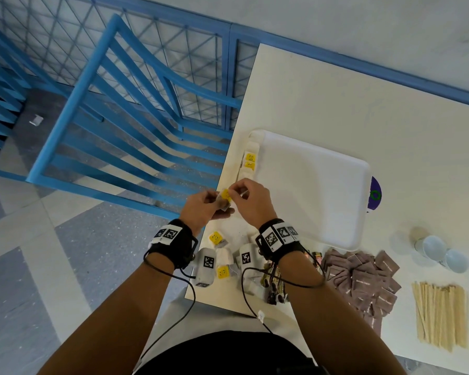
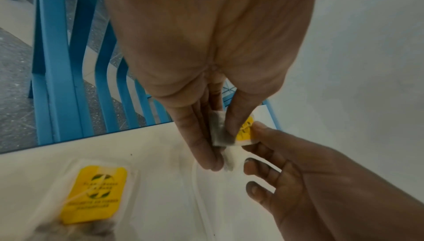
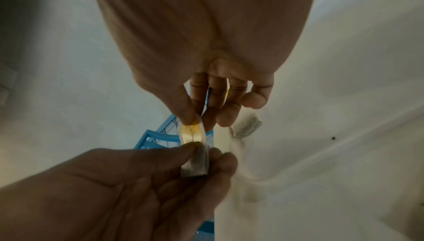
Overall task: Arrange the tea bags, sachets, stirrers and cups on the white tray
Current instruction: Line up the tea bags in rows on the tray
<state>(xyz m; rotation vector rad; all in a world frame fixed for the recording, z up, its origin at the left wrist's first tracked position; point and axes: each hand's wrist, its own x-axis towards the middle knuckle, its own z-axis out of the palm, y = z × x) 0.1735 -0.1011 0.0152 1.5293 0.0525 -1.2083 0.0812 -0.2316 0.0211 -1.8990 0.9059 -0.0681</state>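
Note:
Both hands hold one tea bag (image 1: pixel 224 198) above the table's left edge, beside the white tray (image 1: pixel 309 190). My left hand (image 1: pixel 219 203) pinches the pouch (image 2: pixel 219 132) between thumb and fingers. The right hand (image 1: pixel 234 192) pinches its yellow tag (image 2: pixel 245 131), which also shows in the right wrist view (image 3: pixel 191 133). Two tea bags (image 1: pixel 250 161) lie along the tray's left edge. Loose tea bags (image 1: pixel 216 237) sit on the table under my wrists. Brown sachets (image 1: pixel 363 277), wooden stirrers (image 1: pixel 439 312) and pale cups (image 1: pixel 439 250) lie to the right.
A blue slatted chair (image 1: pixel 136 117) stands left of the table. Dark stick sachets (image 1: pixel 275 282) lie near the front edge under my right wrist. A purple disc (image 1: pixel 375 194) pokes out from under the tray's right side. Beyond the tray, bare tabletop (image 1: pixel 336 98).

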